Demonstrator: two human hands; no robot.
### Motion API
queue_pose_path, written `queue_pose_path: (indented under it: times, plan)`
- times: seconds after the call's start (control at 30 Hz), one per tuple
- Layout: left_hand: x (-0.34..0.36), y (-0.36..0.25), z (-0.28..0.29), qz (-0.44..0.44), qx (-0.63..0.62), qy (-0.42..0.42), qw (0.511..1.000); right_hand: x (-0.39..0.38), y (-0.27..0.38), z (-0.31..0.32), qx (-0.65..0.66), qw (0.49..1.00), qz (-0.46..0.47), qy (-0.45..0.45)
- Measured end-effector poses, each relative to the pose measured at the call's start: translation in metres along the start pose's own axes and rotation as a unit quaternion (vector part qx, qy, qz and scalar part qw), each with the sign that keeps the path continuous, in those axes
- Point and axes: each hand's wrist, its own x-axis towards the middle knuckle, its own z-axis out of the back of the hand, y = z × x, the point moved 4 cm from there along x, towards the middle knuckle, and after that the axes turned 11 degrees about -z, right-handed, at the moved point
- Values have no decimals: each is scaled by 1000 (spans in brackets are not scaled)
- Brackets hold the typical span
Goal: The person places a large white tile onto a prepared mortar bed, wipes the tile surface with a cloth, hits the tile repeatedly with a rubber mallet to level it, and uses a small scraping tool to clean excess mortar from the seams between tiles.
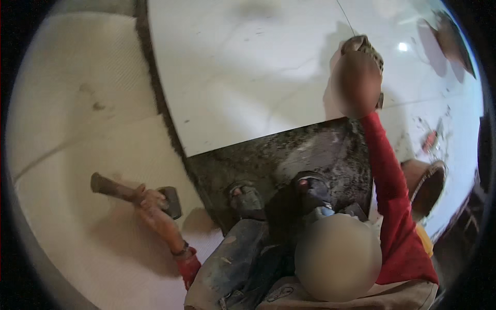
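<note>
Large pale tiles (227, 67) cover much of the floor, bordering a bare, dark, rough patch (330, 150), with ribbed, cream-coloured panels (103, 134) to the left. At the right a brownish bucket (417, 181) stands tilted on the pale surface, its wide mouth turned away to the right; the inside is dark, and whether it holds anything cannot be told. Farther up, near the rim of the view, is another brown, rounded object (454, 44), perhaps a container, its inside hidden. A red item (430, 140) lies near the bucket among dark specks. The left hand (155, 204) is closed around a mallet (113, 188), above the cream panels, close to its dark block-like head. The right hand (357, 85) is over a spotted cloth (367, 47) on the tile; blurring hides how far its fingers are open. A dark oval mark (280, 293) on tan fabric (392, 297) cannot be read.
</note>
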Motion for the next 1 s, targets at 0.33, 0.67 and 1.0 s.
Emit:
queue_pose_path:
  times: [0.33,0.67,1.0]
  plan:
    - [3,-22,-14,5,-53,26,998,-170,372,-18,277,844,416,196]
    - [-79,70,41,23,176,57,982,137,-2,-54,7,992,122,35]
    - [-38,-31,9,173,93,98,976,94,296,-84,-9,974,227,15]
